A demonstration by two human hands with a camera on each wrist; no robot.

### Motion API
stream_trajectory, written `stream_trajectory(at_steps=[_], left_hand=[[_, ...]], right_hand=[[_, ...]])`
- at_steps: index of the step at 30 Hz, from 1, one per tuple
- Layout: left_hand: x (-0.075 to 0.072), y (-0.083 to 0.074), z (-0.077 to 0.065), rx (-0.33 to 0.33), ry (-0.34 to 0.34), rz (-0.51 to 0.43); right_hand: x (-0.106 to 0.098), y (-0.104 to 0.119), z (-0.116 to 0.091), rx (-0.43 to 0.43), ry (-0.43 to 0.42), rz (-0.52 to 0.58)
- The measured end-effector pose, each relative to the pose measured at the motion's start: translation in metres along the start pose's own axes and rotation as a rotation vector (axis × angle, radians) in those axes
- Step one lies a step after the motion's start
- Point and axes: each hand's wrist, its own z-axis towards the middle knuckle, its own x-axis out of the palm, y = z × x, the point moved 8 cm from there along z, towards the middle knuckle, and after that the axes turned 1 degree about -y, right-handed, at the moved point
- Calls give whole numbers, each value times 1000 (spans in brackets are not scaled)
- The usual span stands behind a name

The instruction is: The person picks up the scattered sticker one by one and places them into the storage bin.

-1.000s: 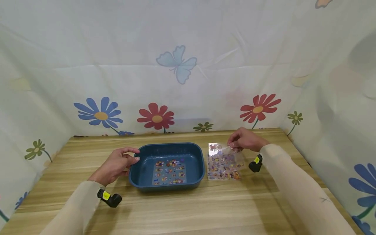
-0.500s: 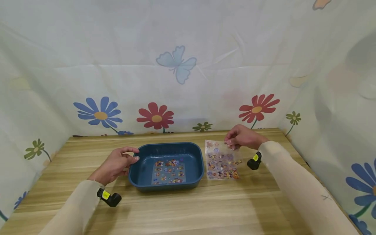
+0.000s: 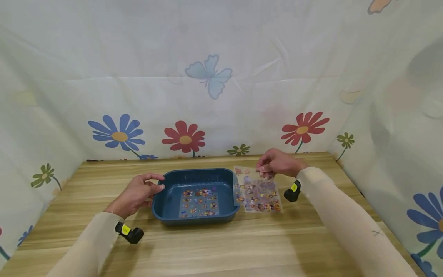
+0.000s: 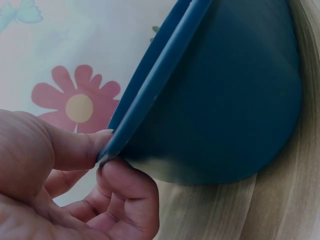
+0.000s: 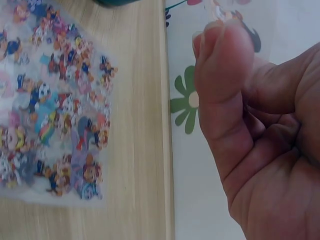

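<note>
Currently, left hand (image 3: 136,193) pinches blue tray (image 3: 195,222) at left end; right hand (image 3: 281,163) pinches clear sticker sheet (image 3: 250,186) by far edge.

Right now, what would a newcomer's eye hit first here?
Likely the dark blue tray near the middle of the table, its left rim pinched by the left hand, with a printed sheet lying inside. Next, the clear sticker sheet the right hand pinches, overlapping the tray's right rim in the head view. Behind, the backdrop shows bright flowers and a pale blue butterfly.
</note>
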Motion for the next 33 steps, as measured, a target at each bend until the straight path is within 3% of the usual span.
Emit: stream_trajectory(at_steps=[16, 33], left_hand=[[-1, -1, 0, 15, 10, -7], [0, 1, 1, 16, 14, -22]], right_hand=[[16, 26, 18, -41, 24, -6], [36, 39, 36, -22, 43, 35]])
